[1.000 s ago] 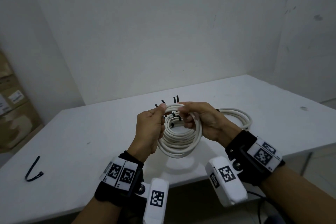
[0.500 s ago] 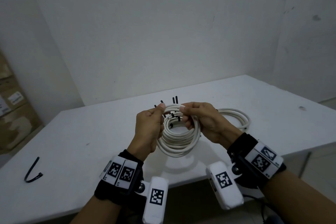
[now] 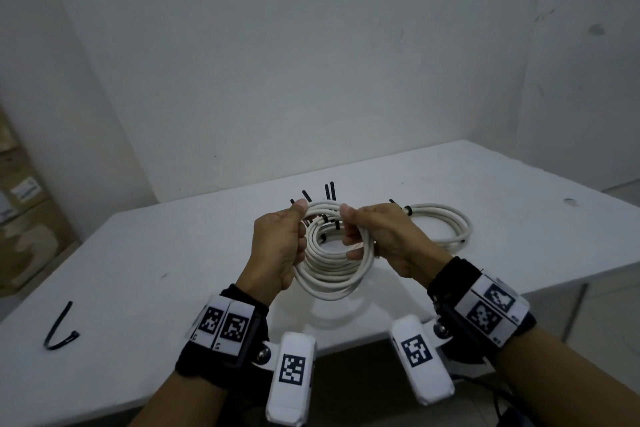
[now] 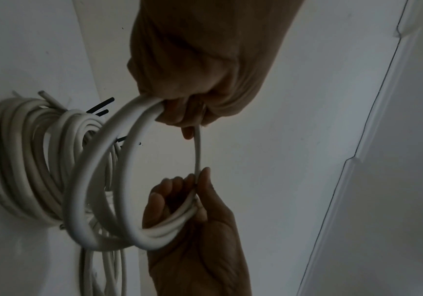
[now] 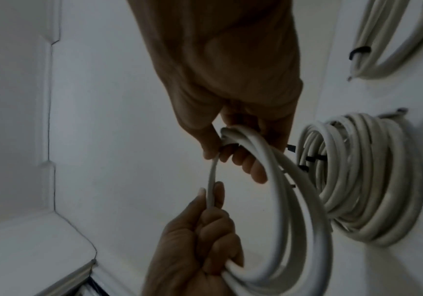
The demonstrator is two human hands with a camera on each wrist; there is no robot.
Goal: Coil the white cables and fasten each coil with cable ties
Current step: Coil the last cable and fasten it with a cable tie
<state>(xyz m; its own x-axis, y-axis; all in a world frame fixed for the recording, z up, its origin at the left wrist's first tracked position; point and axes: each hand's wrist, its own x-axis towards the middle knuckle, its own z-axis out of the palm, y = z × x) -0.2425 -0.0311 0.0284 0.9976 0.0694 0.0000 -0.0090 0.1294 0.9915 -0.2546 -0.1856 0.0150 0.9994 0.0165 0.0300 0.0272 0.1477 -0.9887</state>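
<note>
Behind hands: tied coils [image 3: 438,224] and upright ties [image 3: 329,191] crowd the table [image 3: 519,204].
Left side: bare surface, except one loose tie [image 3: 60,331].

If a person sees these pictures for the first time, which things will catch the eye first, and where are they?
First comes the white cable coil, held up above the near edge of the table, with the left hand gripping its left side and the right hand its right. Next, behind the hands, more coiled cable lies on the table with a black tie around it. A loose black cable tie lies far left.
</note>
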